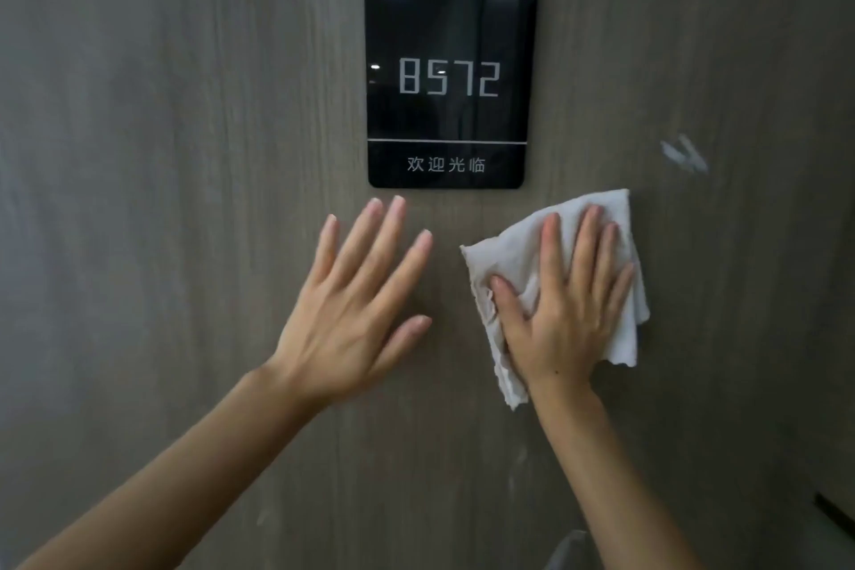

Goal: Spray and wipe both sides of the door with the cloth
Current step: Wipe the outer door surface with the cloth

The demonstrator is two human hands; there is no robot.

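Observation:
A grey-brown wood-grain door (185, 130) fills the view. My right hand (566, 296) lies flat with spread fingers on a white cloth (509, 245), pressing it against the door just below and to the right of the room sign. My left hand (356, 296) rests flat on the bare door to the left of the cloth, fingers straight and spread, holding nothing. No spray bottle is in view.
A glossy black room-number sign (449, 60) reading 8572 is fixed to the door above both hands. A whitish smear (684, 155) marks the door up and to the right of the cloth. A dark edge (833, 514) shows at the lower right.

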